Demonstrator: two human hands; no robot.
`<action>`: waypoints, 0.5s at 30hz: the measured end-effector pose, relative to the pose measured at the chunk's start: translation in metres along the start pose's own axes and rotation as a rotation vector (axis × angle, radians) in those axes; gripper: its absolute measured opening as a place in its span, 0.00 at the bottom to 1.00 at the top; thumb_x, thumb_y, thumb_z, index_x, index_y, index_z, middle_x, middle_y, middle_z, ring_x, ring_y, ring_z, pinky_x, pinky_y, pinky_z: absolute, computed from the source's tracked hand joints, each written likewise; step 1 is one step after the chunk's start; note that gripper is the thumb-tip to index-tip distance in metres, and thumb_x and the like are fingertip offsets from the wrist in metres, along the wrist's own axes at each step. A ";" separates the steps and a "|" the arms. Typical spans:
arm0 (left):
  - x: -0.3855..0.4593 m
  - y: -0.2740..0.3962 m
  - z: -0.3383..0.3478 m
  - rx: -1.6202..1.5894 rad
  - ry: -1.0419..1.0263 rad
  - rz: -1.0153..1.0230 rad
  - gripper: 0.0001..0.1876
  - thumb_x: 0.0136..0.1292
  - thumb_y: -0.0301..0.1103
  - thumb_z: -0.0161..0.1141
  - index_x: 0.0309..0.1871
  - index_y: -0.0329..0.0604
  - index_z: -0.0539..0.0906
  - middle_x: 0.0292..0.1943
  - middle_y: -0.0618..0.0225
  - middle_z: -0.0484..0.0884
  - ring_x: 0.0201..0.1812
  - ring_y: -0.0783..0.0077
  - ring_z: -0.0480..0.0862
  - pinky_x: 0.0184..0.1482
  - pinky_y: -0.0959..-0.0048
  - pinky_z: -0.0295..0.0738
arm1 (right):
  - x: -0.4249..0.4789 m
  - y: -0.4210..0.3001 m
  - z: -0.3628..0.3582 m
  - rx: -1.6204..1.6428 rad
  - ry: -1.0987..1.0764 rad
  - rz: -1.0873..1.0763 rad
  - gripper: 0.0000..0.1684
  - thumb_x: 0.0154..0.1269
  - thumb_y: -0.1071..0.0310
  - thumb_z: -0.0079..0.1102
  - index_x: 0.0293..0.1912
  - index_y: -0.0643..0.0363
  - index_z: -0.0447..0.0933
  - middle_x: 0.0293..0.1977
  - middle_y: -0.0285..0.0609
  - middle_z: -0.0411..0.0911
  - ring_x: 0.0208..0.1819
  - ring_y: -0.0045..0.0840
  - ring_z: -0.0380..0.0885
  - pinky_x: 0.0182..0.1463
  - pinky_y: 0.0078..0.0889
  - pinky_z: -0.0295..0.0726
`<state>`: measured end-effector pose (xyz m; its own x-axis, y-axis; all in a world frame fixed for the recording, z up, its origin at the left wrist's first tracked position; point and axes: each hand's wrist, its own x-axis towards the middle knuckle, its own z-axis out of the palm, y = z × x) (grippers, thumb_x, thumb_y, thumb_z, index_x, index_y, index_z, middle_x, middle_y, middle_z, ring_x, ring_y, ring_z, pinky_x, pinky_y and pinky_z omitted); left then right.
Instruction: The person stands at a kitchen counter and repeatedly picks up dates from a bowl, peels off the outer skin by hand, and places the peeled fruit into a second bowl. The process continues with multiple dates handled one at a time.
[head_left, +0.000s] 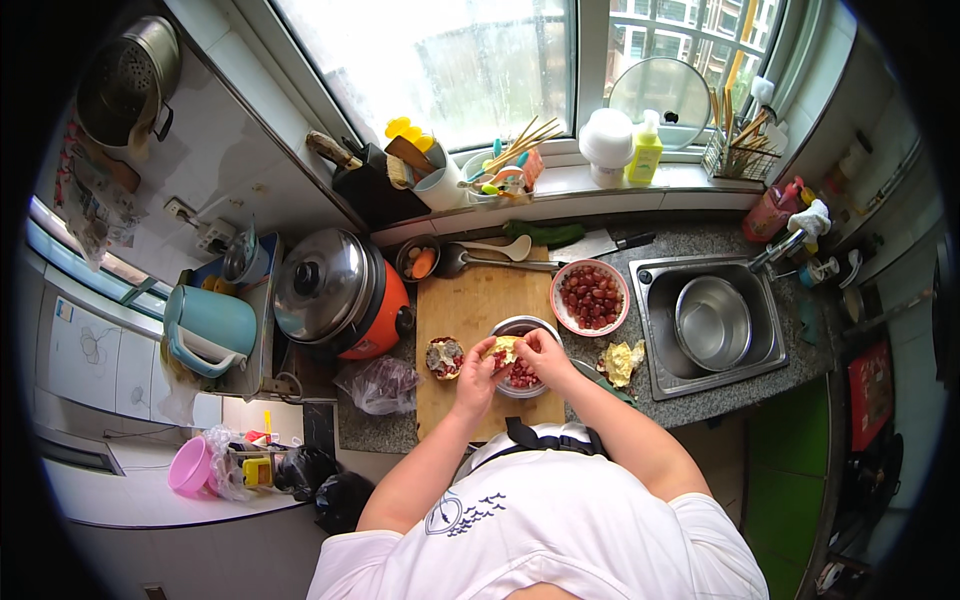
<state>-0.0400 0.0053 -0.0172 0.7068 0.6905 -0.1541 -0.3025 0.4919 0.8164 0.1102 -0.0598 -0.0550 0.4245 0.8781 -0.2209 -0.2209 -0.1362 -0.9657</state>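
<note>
Both hands hold a piece of pomegranate (505, 348) with pale yellow membrane and red seeds. My left hand (478, 373) grips its left side, while the fingers of my right hand (544, 355) pinch the right side. Below them is a metal bowl (517, 327) partly filled with loose pomegranate seeds (524, 376). It rests on a wooden cutting board (480, 300). Left of my left hand sits another pomegranate chunk (445, 358) with seeds showing. Pale peel and membrane scraps (622, 364) lie on the counter to the right.
A bowl of red grapes (591, 297) stands right of the board, near a sink (646, 330) holding a metal basin (712, 322). Behind are a cleaver (592, 245), a metal spatula (510, 262) and a white ladle (510, 247). An orange electric cooker (379, 307) is at left.
</note>
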 end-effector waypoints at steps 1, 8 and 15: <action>0.000 0.000 -0.001 -0.029 0.005 -0.004 0.19 0.69 0.33 0.50 0.61 0.39 0.64 0.56 0.59 0.72 0.57 0.66 0.75 0.61 0.59 0.72 | -0.002 -0.006 0.001 0.045 -0.010 0.015 0.13 0.67 0.61 0.59 0.41 0.58 0.67 0.30 0.32 0.72 0.26 0.11 0.69 0.28 0.15 0.71; -0.002 0.001 -0.003 -0.127 -0.002 -0.045 0.20 0.68 0.34 0.52 0.61 0.40 0.64 0.56 0.59 0.72 0.57 0.65 0.75 0.61 0.59 0.72 | -0.010 -0.017 -0.001 0.150 -0.049 0.064 0.10 0.70 0.62 0.52 0.43 0.57 0.68 0.29 0.32 0.72 0.25 0.10 0.69 0.28 0.14 0.71; -0.002 0.002 0.001 -0.061 0.012 -0.037 0.19 0.70 0.32 0.48 0.61 0.39 0.64 0.56 0.61 0.72 0.56 0.68 0.76 0.60 0.64 0.74 | -0.006 -0.005 -0.001 0.038 0.049 -0.082 0.11 0.71 0.62 0.51 0.45 0.59 0.70 0.32 0.32 0.74 0.29 0.12 0.70 0.33 0.14 0.71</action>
<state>-0.0416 0.0043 -0.0147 0.7103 0.6775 -0.1909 -0.3147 0.5483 0.7749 0.1095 -0.0651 -0.0488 0.4850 0.8618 -0.1485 -0.2165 -0.0462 -0.9752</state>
